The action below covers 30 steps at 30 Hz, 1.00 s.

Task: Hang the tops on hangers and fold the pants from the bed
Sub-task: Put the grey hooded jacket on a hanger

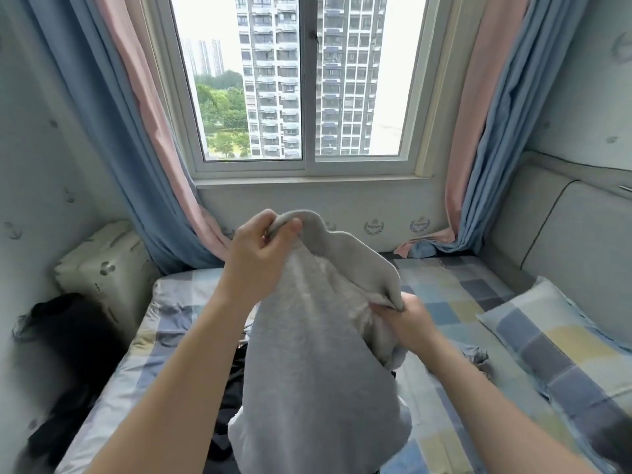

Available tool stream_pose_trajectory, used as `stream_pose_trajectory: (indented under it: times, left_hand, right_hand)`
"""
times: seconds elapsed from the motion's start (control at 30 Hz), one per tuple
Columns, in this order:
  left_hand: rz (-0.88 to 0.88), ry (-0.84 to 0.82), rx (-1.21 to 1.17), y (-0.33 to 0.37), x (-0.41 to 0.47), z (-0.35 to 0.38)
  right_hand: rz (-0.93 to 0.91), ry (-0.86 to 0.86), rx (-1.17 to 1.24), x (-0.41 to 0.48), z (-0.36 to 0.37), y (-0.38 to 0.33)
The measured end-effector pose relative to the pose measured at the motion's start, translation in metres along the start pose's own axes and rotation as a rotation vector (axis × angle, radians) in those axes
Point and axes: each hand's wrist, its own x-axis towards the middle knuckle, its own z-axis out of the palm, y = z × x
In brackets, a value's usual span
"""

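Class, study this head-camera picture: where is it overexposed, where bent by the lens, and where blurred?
Head view: the sky in the window is blown out white; head view: the curtains bow from wide-angle distortion; head view: the dark heap at lower left is smeared, the grey garment is sharp.

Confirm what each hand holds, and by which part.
Both hold one grey garment above the bed. The left hand pinches its bunched top edge; the right hand grips the same edge lower down, at the garment's right side.
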Motion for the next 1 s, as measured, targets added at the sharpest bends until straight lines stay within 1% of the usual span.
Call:
stream_pose_trajectory:
  times: [0.07, 0.13, 0.23, 0.27, 0.3, 0.33, 0.43, 0.53, 0.63, 0.77, 0.9, 1.0]
  left_hand:
    - [-0.087, -0.072, 0.046, -0.017, -0.008, -0.008]
    - [-0.175, -0.175, 0.057, -0.027, -0.02, -0.014]
    - [-0.165, -0.415, 0.052, -0.034, -0.039, -0.014]
    - [-0.157, -0.495, 0.007, -0.033, -0.046, -0.012]
    - [-0.163, -0.535, -0.059, -0.034, -0.051, -0.009]
    - [-0.164, -0.528, -0.101, -0.035, -0.055, -0.007]
    - [-0.094, -0.385, -0.125, -0.033, -0.057, -0.011]
    - [-0.08, -0.256, -0.102, -0.027, -0.052, -0.023]
    - [-0.078, -0.201, -0.107, -0.013, -0.05, -0.027]
    - [-0.095, -0.153, -0.242, 0.0, -0.047, -0.028]
    - [-0.116, -0.127, -0.246, 0.003, -0.042, -0.035]
    - [-0.184, -0.124, -0.214, -0.008, -0.042, -0.039]
  right_hand:
    - [-0.112, -0.014, 0.022, -0.008, 0.013, -0.028]
    - [-0.17, -0.036, 0.08, -0.018, 0.024, -0.056]
    - [-0.267, -0.138, 0.087, -0.036, 0.047, -0.095]
    - [-0.304, -0.191, 0.087, -0.04, 0.055, -0.105]
    - [-0.332, -0.233, 0.093, -0.044, 0.062, -0.112]
    - [-0.356, -0.257, 0.097, -0.047, 0.067, -0.118]
    - [-0.426, -0.232, 0.057, -0.047, 0.067, -0.124]
    - [-0.407, -0.189, -0.024, -0.045, 0.058, -0.109]
    - [-0.336, -0.205, -0.118, -0.047, 0.055, -0.083]
    - [-0.196, -0.179, -0.295, -0.048, 0.049, -0.042]
    - [0.032, -0.192, -0.337, -0.052, 0.043, 0.002]
    - [0.133, -0.227, -0.373, -0.055, 0.04, 0.015]
